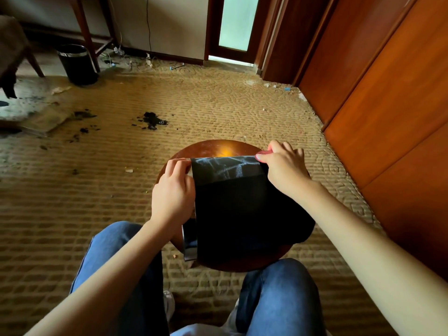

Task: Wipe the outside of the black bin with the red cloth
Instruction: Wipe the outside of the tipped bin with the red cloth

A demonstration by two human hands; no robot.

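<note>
The black bin [242, 209], gripped by the left hand [173, 190], is being wiped. Next, the red cloth [268, 151], pinched in the right hand [283, 166], should be rubbed along it.

bin [242, 209] black | cloth [266, 151] red | carpet [121, 166] tan, ribbed | jeans [278, 299] blue

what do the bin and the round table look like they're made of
The bin looks like black plastic or coated metal, unclear which; its far band is glossy with pale reflections. The round table is likely polished wood: red-brown with a bright glare on top.
</note>
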